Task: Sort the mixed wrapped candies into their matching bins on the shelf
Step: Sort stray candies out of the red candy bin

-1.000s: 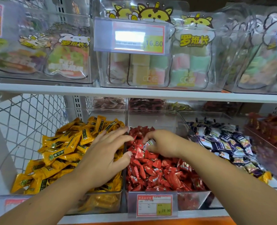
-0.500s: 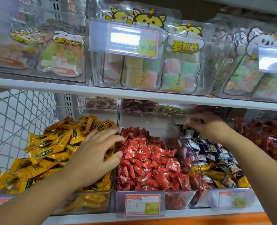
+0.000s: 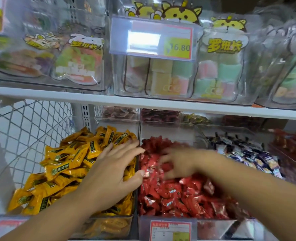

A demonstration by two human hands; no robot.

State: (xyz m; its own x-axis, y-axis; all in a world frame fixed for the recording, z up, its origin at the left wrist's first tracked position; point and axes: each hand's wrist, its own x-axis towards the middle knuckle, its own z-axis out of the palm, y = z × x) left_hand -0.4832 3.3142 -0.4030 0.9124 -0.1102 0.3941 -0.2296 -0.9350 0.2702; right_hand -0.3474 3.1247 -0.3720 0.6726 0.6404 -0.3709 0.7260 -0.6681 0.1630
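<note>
Over the red candies point(image 3: 178, 193), right hand point(image 3: 176, 164) has returned.

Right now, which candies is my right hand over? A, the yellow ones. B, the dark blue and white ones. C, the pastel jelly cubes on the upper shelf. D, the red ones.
D: the right hand, blurred, is over the red candies, while the left hand lies spread on the yellow candies.
</note>
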